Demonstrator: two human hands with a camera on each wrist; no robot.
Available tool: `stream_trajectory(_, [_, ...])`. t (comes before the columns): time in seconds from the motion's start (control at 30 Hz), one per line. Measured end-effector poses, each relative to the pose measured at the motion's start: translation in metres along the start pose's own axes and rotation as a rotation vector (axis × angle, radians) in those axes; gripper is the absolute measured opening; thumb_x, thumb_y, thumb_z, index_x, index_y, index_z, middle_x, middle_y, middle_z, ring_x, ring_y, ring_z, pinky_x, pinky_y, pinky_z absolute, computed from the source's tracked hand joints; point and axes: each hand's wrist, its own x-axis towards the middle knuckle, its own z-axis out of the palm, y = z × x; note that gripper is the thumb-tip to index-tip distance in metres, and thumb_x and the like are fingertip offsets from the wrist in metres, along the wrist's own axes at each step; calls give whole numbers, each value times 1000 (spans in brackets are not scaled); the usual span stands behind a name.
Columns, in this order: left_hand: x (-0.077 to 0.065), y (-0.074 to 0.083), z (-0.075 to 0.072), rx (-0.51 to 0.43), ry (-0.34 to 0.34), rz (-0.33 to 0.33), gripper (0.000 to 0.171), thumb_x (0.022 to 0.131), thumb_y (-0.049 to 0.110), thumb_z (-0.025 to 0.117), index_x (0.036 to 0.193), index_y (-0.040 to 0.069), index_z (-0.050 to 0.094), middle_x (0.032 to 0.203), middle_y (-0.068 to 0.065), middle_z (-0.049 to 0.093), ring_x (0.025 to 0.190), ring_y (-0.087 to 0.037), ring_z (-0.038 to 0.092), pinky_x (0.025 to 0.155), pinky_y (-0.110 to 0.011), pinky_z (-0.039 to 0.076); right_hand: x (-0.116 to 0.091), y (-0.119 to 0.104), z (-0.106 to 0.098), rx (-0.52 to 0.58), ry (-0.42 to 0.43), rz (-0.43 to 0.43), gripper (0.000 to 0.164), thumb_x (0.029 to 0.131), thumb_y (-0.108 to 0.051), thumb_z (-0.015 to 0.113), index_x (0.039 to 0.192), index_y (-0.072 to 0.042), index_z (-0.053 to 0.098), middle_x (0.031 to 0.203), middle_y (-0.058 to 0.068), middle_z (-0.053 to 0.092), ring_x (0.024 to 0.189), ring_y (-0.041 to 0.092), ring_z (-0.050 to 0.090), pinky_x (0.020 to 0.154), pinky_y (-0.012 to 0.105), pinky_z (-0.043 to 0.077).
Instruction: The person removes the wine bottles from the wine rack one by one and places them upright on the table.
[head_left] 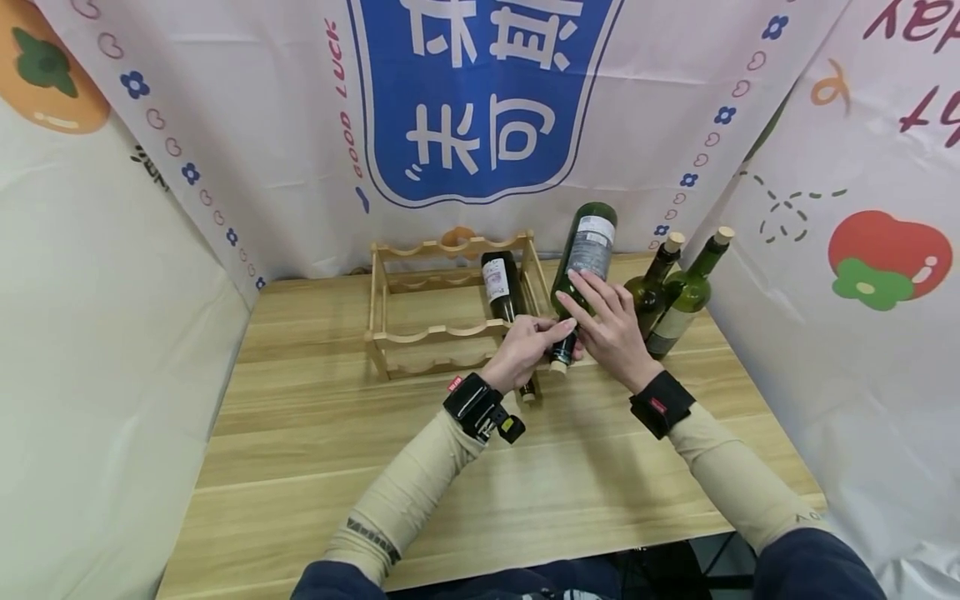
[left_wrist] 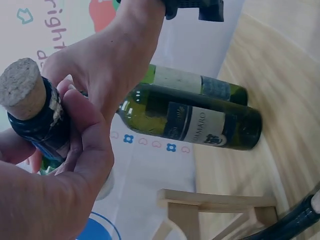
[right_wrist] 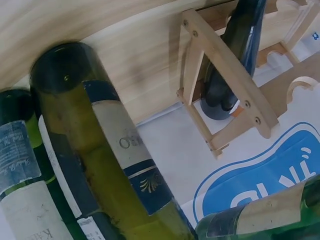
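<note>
A green wine bottle [head_left: 592, 242] is tilted above the table, its base up and away and its corked neck down toward the person. The left hand [head_left: 522, 348] grips it by the neck, thumb laid along the side. On its shoulder and lower body rests the right hand [head_left: 613, 333], long fingers extended across the glass and the thumb side partly hidden behind the neck. The cork [left_wrist: 22, 90] shows close up in the left wrist view. Neither hand appears in the right wrist view, where part of the held bottle [right_wrist: 270, 215] shows.
Left of the hands stands a wooden wine rack [head_left: 442, 333], with a dark bottle [head_left: 497, 279] lying in its right slot, neck toward the person. Two corked bottles, one darker [head_left: 647, 293] and one green [head_left: 678, 321], stand upright at right. Printed cloth [head_left: 247, 150] encloses the wooden table [head_left: 300, 467].
</note>
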Motion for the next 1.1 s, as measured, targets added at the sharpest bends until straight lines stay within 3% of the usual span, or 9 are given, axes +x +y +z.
stream_trajectory(0.37, [-3, 13, 1, 54, -2, 28, 41, 98, 24, 57, 113, -15, 62, 77, -11, 69, 62, -15, 69, 62, -24, 57, 11, -5, -1, 18, 52, 36, 44, 87, 1, 50, 127, -13, 63, 138, 9, 58, 128, 35, 50, 92, 53, 31])
stream_trajectory(0.5, [-3, 15, 2, 132, 7, 50, 47, 97, 33, 57, 110, -11, 65, 73, -6, 68, 61, -13, 67, 58, -22, 53, 14, -6, -4, 34, 68, 64, 43, 84, 2, 59, 125, -11, 64, 136, 10, 59, 126, 38, 50, 92, 55, 30])
stream_trajectory(0.67, [-2, 18, 2, 210, 87, 70, 47, 100, 39, 50, 106, -5, 65, 69, 1, 61, 58, -9, 61, 58, -21, 51, 19, -7, -10, 130, 60, 169, 50, 76, 6, 72, 124, -8, 64, 136, 12, 59, 126, 40, 48, 93, 57, 27])
stream_trajectory(0.77, [1, 16, 4, 223, 158, 95, 25, 99, 20, 52, 110, -2, 58, 79, -7, 63, 66, -14, 63, 67, -28, 56, 21, -8, -15, 186, 70, 246, 50, 76, 11, 70, 121, -7, 64, 135, 12, 59, 125, 40, 48, 93, 57, 27])
stream_trajectory(0.83, [6, 12, 4, 268, 196, 123, 23, 95, 7, 53, 116, 0, 52, 93, -14, 65, 75, -18, 63, 66, -27, 53, 22, -7, -18, 226, 83, 286, 45, 79, 9, 69, 120, -6, 64, 134, 13, 59, 124, 41, 49, 94, 57, 26])
stream_trajectory(0.93, [15, 4, 8, 374, 221, 158, 46, 87, -3, 57, 130, 4, 42, 118, -22, 58, 97, -26, 63, 71, -26, 50, 25, -3, -25, 267, 95, 324, 35, 85, -7, 70, 119, -6, 65, 132, 16, 60, 123, 43, 50, 96, 57, 27])
stream_trajectory(1.03, [24, -4, 13, 505, 227, 185, 64, 85, 2, 67, 141, 10, 35, 134, -21, 49, 121, -34, 55, 87, -34, 52, 29, -1, -31, 295, 106, 362, 38, 84, -20, 73, 118, -5, 65, 129, 17, 62, 120, 42, 52, 97, 56, 27])
stream_trajectory(1.1, [28, -10, 16, 583, 231, 207, 76, 82, 7, 73, 146, 13, 31, 143, -21, 42, 128, -36, 49, 96, -40, 50, 32, -1, -35, 308, 107, 393, 40, 82, -19, 75, 118, -5, 65, 128, 17, 63, 117, 39, 53, 97, 53, 27])
